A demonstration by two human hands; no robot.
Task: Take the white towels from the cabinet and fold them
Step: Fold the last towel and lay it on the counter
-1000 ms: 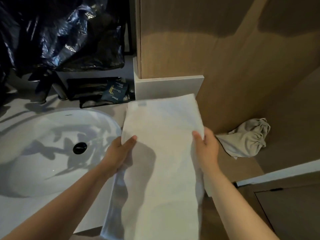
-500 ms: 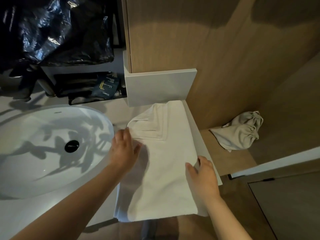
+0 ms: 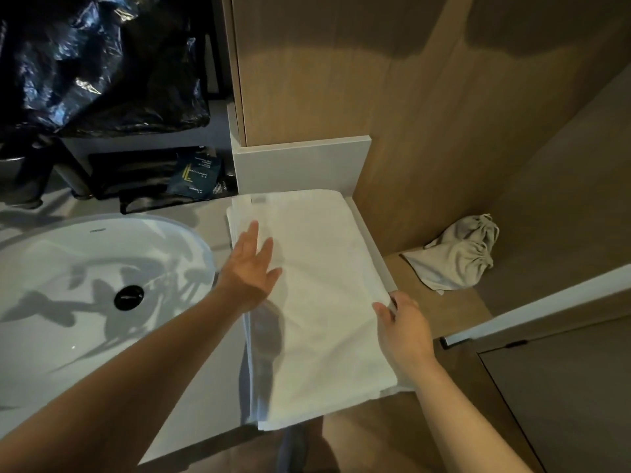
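Left hand (image 3: 251,268) flat, fingers spread, on folded white cotton towel (image 3: 321,302); right hand (image 3: 401,324) pinches towel's right edge, fingers curled.

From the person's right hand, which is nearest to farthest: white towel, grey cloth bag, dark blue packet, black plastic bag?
1. white towel, its edge in the right hand
2. grey cloth bag, right shelf
3. dark blue packet, back left
4. black plastic bag, far top left
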